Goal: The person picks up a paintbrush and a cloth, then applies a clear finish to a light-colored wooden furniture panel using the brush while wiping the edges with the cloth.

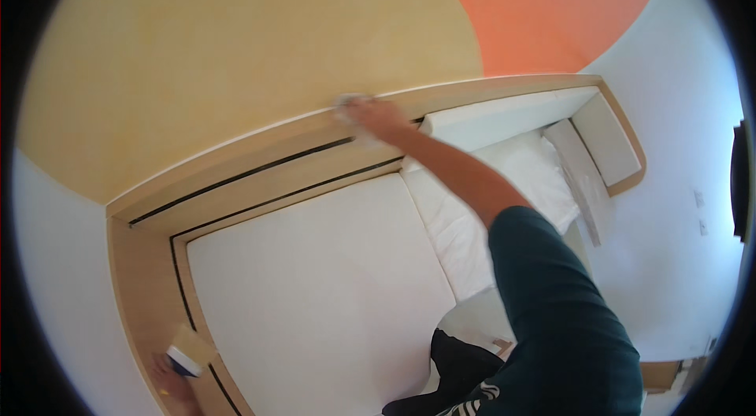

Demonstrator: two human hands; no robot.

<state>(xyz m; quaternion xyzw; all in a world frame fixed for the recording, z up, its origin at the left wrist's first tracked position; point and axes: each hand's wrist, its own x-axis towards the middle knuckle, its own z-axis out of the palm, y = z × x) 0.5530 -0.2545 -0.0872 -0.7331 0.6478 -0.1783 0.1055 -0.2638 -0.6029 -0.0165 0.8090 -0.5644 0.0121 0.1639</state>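
Note:
My right arm, in a dark green sleeve, stretches up from the lower right. At its end my right hand (379,118), blurred by motion, is closed on a whitish crumpled cloth (348,103). It presses this cloth to the top edge of the long wooden ledge (291,129), where the ledge meets the painted wall. At the lower left my left hand (164,378) is partly cut off by shadow and blur. Its fingers are around a small block-like packet (190,351) with tan, white and dark blue parts, over the wooden side panel.
A white mattress (315,258) lies inside the wooden frame, with dark slots along its panels. White cushions (512,118) and a plastic-wrapped pad (504,180) stand to the right. The wall is painted yellow (260,38) and orange (551,7). A dark object (740,180) hangs at the far right.

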